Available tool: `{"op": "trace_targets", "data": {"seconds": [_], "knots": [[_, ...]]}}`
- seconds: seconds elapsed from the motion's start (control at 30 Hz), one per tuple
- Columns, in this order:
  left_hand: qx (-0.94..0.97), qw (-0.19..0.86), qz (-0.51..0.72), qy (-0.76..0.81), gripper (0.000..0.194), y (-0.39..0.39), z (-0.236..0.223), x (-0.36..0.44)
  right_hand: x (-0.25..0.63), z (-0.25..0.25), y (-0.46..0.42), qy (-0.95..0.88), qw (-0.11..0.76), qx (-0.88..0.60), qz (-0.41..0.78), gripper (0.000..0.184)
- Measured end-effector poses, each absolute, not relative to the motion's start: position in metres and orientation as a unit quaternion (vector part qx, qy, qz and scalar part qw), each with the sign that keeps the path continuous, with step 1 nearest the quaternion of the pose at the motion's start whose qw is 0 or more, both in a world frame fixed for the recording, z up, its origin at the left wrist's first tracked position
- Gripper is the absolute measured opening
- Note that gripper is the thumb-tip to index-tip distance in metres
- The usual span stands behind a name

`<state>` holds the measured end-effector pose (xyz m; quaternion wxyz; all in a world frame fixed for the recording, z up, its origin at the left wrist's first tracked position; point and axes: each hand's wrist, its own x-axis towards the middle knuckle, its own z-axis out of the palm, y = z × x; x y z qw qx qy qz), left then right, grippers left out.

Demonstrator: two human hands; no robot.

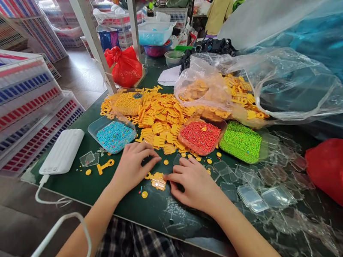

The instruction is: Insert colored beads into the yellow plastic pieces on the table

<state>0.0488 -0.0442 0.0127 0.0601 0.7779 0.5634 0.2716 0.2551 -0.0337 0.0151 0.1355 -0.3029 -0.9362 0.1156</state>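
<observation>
Left hand [130,170] curled, palm down, nothing visible in it. Right hand [193,185] low, fingers narrowed against yellow plastic piece [158,182] at its 9 o'clock; grip unclear. Piece lies on green bench [158,209] between hands. Clear tray of blue beads [92,126] at left hand's 11 o'clock.

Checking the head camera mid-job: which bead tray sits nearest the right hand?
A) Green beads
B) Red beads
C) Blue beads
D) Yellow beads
B. The tray of red beads lies just ahead of the right hand, closer than any other bead tray.
</observation>
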Motion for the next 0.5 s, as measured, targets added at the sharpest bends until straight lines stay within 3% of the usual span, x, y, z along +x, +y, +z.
{"op": "trace_targets", "data": {"seconds": [0.13, 0.27, 0.4, 0.5], "knots": [[0.712, -0.035, 0.347, 0.610, 0.020, -0.045, 0.027, 0.012, 0.255, 0.015, -0.035, -0.939, 0.122, -0.299, 0.119, 0.020], [0.638, -0.110, 0.296, 0.703, 0.024, -0.041, 0.036, -0.033, 0.255, 0.016, -0.037, -0.932, 0.135, -0.311, 0.128, 0.020], [0.636, -0.079, 0.175, 0.747, 0.027, -0.028, 0.040, -0.062, 0.255, 0.016, -0.038, -0.927, 0.147, -0.317, 0.138, 0.021], [0.674, -0.018, 0.160, 0.721, 0.032, -0.003, 0.050, -0.072, 0.255, 0.014, -0.039, -0.925, 0.153, -0.318, 0.139, 0.028]]}}
